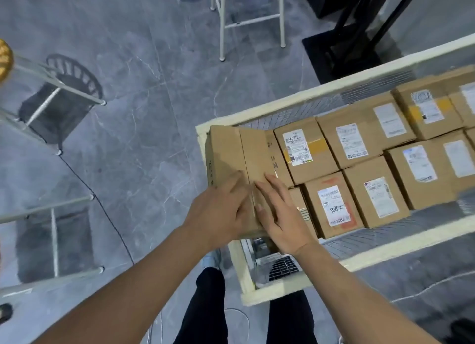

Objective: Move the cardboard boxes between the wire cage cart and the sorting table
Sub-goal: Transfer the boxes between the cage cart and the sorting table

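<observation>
Head view question from Tom: what is in the middle?

Ana: A plain cardboard box point(228, 158). It sits at the left end of the wire cage cart point(385, 253), up near the cart's pale rim. I cannot tell what is under it.

Tom: Where are the hands?

Ana: Both lie on top of the box, at its near end. The left hand point(218, 212) is flat, with its fingers straight and pointing over the lid. The right hand point(280, 215) is flat too, with its fingers spread out. The two hands are side by side, very close. Neither hand curls round anything.

Tom: What else is in the cart?

Ana: Many more brown boxes with white labels point(305, 151). They stand close together in rows, to the right of the plain box.

Tom: And outside the cart?

Ana: A grey floor point(154, 86). A white stool point(252, 21) stands far off at the top. A black basket point(64, 104) is on the left. Black trousers point(210, 305) show at the bottom.
</observation>
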Action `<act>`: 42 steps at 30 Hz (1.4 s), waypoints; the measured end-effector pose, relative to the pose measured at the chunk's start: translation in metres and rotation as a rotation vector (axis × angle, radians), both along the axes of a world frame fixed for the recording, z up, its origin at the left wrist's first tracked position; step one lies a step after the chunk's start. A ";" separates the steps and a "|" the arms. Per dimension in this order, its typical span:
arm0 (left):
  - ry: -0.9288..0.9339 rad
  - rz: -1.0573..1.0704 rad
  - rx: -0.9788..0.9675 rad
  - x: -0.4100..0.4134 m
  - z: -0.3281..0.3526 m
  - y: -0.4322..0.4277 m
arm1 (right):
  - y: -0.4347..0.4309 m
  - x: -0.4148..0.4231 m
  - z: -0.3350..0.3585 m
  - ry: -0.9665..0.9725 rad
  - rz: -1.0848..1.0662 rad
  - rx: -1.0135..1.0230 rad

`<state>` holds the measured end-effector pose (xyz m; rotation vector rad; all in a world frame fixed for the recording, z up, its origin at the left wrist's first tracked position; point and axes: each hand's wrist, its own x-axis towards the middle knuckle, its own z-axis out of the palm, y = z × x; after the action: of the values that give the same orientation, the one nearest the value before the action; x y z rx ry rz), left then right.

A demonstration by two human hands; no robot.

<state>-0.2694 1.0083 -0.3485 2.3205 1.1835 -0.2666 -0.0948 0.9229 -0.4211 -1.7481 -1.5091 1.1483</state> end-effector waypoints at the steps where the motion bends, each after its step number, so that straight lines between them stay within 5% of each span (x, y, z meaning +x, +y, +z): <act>1: -0.002 0.018 -0.002 -0.001 -0.008 -0.004 | 0.000 0.002 -0.010 0.029 0.029 -0.010; 9: 0.148 0.156 0.025 -0.011 -0.051 0.004 | 0.001 0.004 -0.069 0.188 0.106 -0.018; 15: 0.014 0.221 0.059 0.000 -0.081 0.038 | 0.005 0.004 -0.097 0.251 -0.014 -0.117; 19: -0.095 0.222 0.094 0.013 -0.088 0.069 | 0.024 0.003 -0.103 0.459 -0.047 -0.278; 29: 0.292 0.341 0.100 0.065 -0.110 0.111 | 0.057 0.011 -0.095 0.557 -0.108 -0.492; 36: 0.349 0.328 0.144 0.074 -0.124 0.094 | 0.022 -0.006 -0.079 0.591 -0.186 -0.317; 42: 0.472 0.117 0.217 0.059 -0.136 0.100 | 0.017 -0.039 -0.112 0.456 -0.408 -0.299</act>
<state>-0.2100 1.1080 -0.4845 2.4356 1.6377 -0.7043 -0.1343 0.9403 -0.5334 -1.7160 -0.7024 1.4714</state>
